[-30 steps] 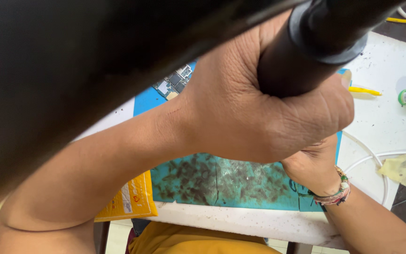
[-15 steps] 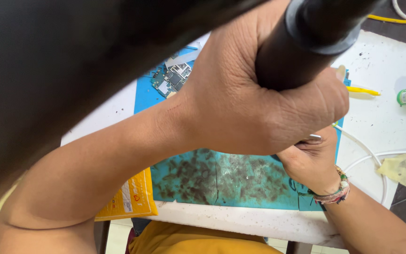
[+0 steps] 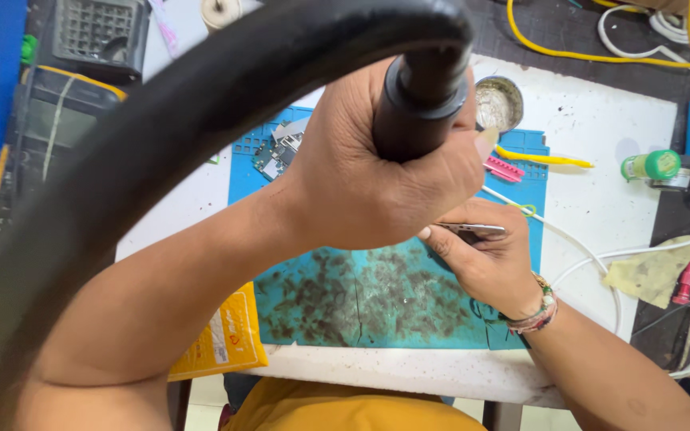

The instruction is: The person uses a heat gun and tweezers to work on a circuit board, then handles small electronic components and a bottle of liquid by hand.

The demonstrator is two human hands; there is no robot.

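My left hand (image 3: 377, 175) is closed around the thick black handle (image 3: 421, 104) of a tool whose heavy black hose (image 3: 145, 160) arcs up and over to the left, close to the camera. Below it, my right hand (image 3: 485, 263) pinches metal tweezers (image 3: 473, 231) over a stained blue work mat (image 3: 377, 295). What the tweezers touch is hidden by my left hand. A small circuit board (image 3: 275, 154) lies on the mat's far left corner.
A white table (image 3: 600, 215) carries a round metal tin (image 3: 498, 102), a pink part (image 3: 505, 169), a yellow pry tool (image 3: 541, 158), a green-capped bottle (image 3: 648, 165), white cables (image 3: 600, 263) and a yellow packet (image 3: 221, 339). A yellow-edged meter (image 3: 49, 128) sits left.
The view has pulled back and the hose has swung left, uncovering the table's far side. My left hand has kept its grip on the handle; my right hand has stayed over the mat.
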